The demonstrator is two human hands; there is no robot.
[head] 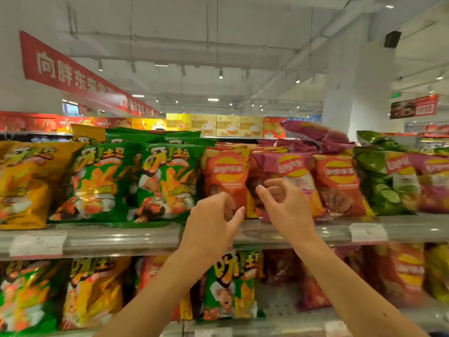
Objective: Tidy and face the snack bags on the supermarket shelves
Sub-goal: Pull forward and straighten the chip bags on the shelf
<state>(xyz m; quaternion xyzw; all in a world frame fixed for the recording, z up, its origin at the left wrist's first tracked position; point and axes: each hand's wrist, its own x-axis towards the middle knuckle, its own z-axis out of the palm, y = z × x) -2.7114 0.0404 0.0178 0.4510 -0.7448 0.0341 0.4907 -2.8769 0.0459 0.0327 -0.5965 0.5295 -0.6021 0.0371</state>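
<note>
Snack bags stand in a row on the upper shelf (121,239). My left hand (213,220) hovers in front of the lower part of a red chip bag (226,176), fingers curled and apart, holding nothing. My right hand (281,203) is raised before a pink chip bag (289,166) that leans to the left; thumb and fingers are spread, close to the bag, and I cannot tell whether they touch it. Another red chip bag (340,183) stands to the right.
Green bags (167,178) and a yellow bag (24,183) fill the shelf's left side; a green chip bag (386,181) stands at the right. Pink bags (315,135) lie piled on top behind. The lower shelf holds more bags (230,285). A white pillar (352,93) rises behind.
</note>
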